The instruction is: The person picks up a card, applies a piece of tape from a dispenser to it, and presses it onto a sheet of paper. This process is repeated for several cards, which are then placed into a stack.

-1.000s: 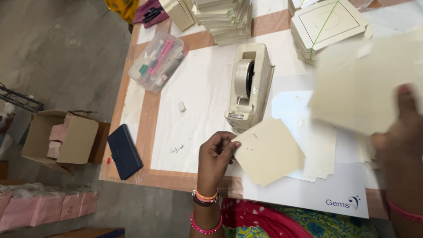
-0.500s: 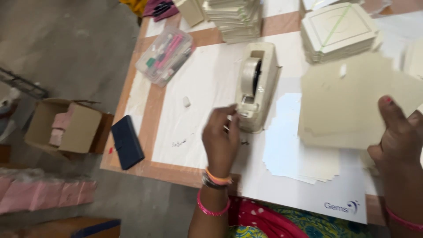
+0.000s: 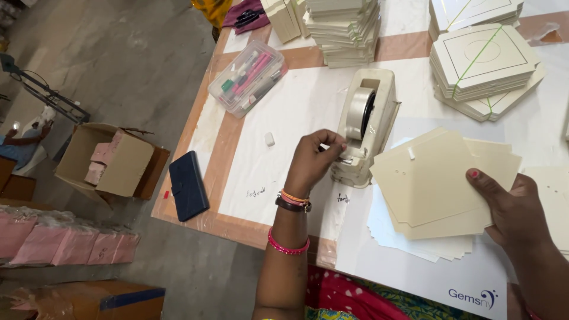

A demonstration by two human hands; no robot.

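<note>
A grey concrete floor (image 3: 118, 53) fills the left side, evenly lit, with soft shadows. The desk (image 3: 284, 106) takes up the right, its top white with brown-taped edges. At 9 o'clock an open carton (image 3: 112, 160) stands on the floor holding pink blocks. At 8 o'clock lie wrapped pink packs (image 3: 65, 246); below them sits a brown box (image 3: 89, 302). At 10 o'clock a dark metal stand (image 3: 44, 95) lies on the floor.

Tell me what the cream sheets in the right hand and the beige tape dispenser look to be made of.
Cream sheets: probably matte paperboard; thin, stiff, flat, with clean-cut edges and no shine.
Beige tape dispenser: probably moulded plastic; smooth rounded body with a faint sheen. Its roll looks like clear glossy tape, though that is hard to tell.
</note>
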